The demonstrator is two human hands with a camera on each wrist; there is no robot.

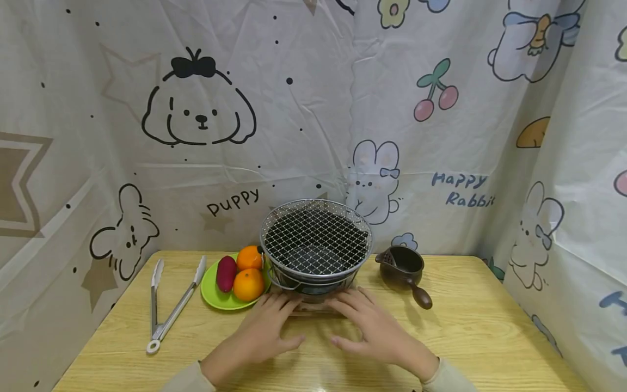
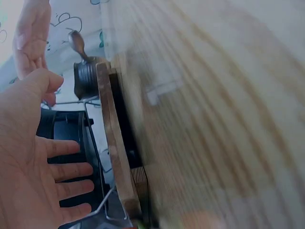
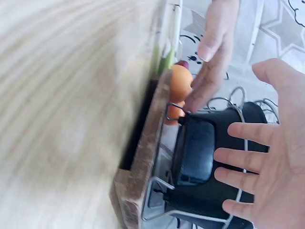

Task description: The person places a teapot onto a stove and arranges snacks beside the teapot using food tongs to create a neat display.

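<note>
A small round tabletop grill [image 1: 317, 239] with a wire mesh top stands at the table's back edge, on a wooden base [image 1: 315, 311]. My left hand [image 1: 262, 329] is at its front left, fingers spread and straight, thumb pointing inward. Mirroring it, my right hand [image 1: 372, 329] is at the front right with its fingers extended. Both wrist views show bare palms facing the grill's black body [image 3: 195, 152] and wire stand [image 2: 97, 143], with nothing held. In the head view the fingertips overlap the base's front corners.
Left of the grill, a green plate [image 1: 211, 296] holds two oranges [image 1: 248, 284] and a purple oblong item [image 1: 226, 274]. Metal tongs [image 1: 168, 321] lie spread at the far left. A dark brown side-handled pot [image 1: 401, 267] stands on the right. Printed curtains [image 1: 303, 109] surround the wooden table [image 1: 470, 326].
</note>
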